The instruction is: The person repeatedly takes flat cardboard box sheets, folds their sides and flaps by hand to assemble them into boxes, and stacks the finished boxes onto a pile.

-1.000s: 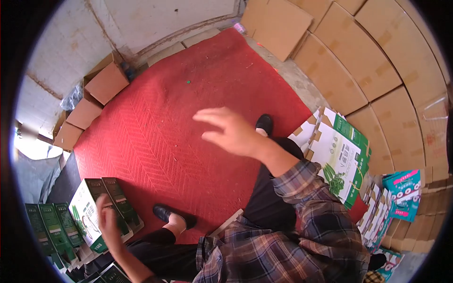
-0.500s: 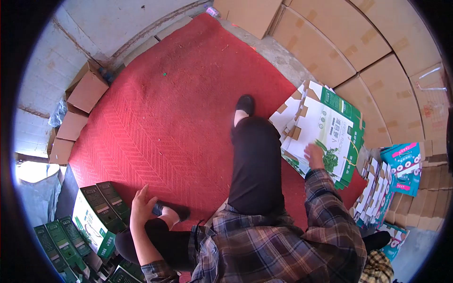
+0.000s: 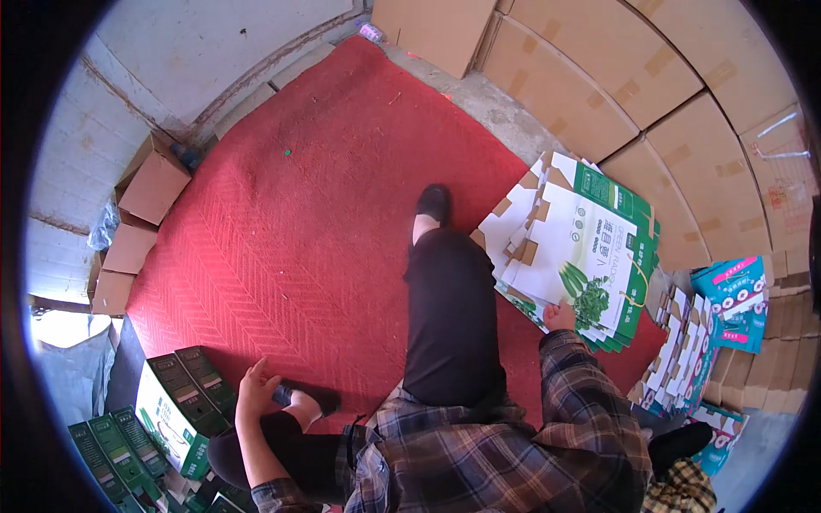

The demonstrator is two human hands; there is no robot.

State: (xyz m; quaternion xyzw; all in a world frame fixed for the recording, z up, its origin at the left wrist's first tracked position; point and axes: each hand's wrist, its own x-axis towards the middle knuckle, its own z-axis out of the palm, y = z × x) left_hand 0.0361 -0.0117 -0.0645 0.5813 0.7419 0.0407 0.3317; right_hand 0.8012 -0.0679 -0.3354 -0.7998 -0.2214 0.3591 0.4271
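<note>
On the right, a stack of flattened white-and-green cartons [image 3: 590,244] with radish pictures and brown inner flaps lies on the red carpet. My right hand [image 3: 560,317] is at the near edge of the stack, fingers bunched on the top flattened carton's edge; its underside is hidden. Over on the left, my left hand [image 3: 254,386] is held above my bent knee with the fingers apart and nothing in it. Just left of it stands a formed white-and-green carton [image 3: 171,415] with dark green boxes [image 3: 205,376] beside it.
More green boxes [image 3: 115,453] crowd the lower left. Large brown cartons [image 3: 599,77] are stacked along the right wall. Teal-and-pink packaging [image 3: 727,303] and flattened cartons [image 3: 680,350] are at the right. Small brown boxes [image 3: 154,184] line the left wall. Red carpet [image 3: 316,197] covers the floor.
My right hand has drawn back from the face of the top carton to its near edge, and its fingers have closed. My left hand stays nearly in place. The view has shifted slightly.
</note>
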